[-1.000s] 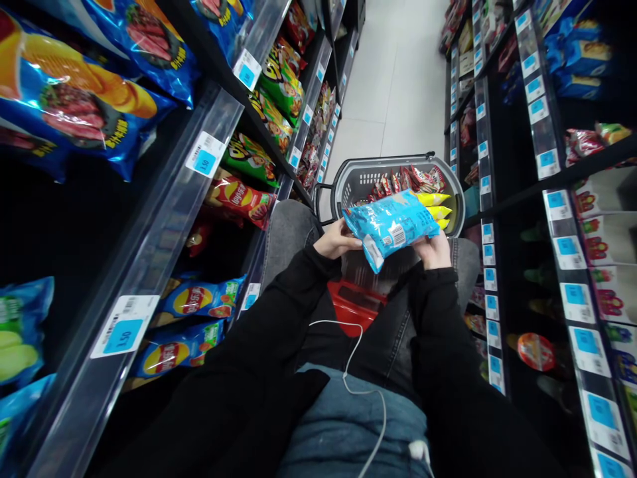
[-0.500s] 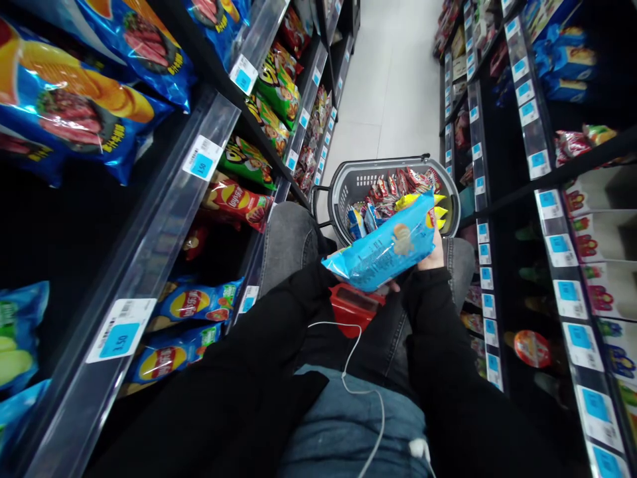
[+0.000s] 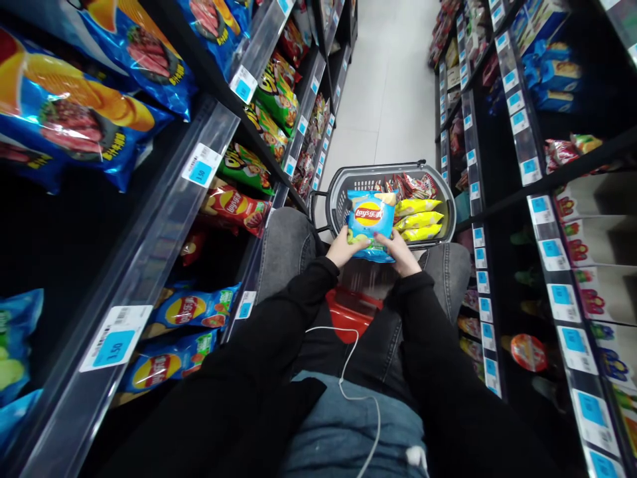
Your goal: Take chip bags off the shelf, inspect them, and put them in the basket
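Note:
A light-blue bag of Lay's potato chips (image 3: 371, 216) is held over the near side of a grey shopping basket (image 3: 450, 216), its front with the red and yellow logo facing up. My left hand (image 3: 344, 247) is closed on the bag's lower left edge. At the lower right edge, my right hand (image 3: 401, 252) grips it too, thumb on the front. Inside the basket, several yellow bags (image 3: 419, 221) stand in a row at the right, and small red packets (image 3: 415, 186) lie along the far side. The chip bag hides the basket's left contents.
Shelves of chip bags (image 3: 236, 206) with a price rail (image 3: 169, 245) rise close on my left. Another shelf with price tags (image 3: 562, 295) runs along my right. The tiled aisle floor (image 3: 383, 86) stretches ahead. A white cable (image 3: 355, 392) hangs over my lap.
My hands have turned the chip bag over from its barcode side to its front. It now sits more upright, slightly left, and the yellow bags show more fully.

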